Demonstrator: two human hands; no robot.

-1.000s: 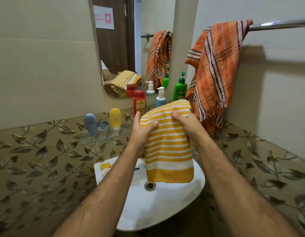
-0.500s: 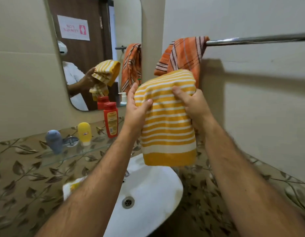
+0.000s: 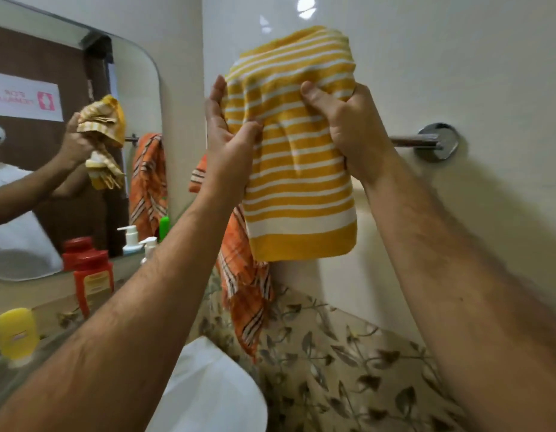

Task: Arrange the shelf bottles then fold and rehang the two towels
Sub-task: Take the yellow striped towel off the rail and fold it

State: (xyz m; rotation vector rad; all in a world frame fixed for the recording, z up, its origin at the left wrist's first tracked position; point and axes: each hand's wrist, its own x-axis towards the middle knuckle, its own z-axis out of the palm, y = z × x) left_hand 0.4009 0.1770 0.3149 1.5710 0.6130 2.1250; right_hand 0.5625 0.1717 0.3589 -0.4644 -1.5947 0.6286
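Pale bathroom tiles back a mirror on the left, reflecting a reversed pink sign too blurred to read, with a yellow bottle and red bottle, label unreadable, below on the shelf. At centre the left hand pinches the folded yellow striped towel by thumb against straight fingers, in front of the orange towel. Right hand grips its other edge, raised before the chrome rail, whose right end and wall mount show bare.

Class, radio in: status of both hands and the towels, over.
Left hand and right hand grip folded yellow towel, raised before rail. Orange towel already hanging left; nothing blocking.
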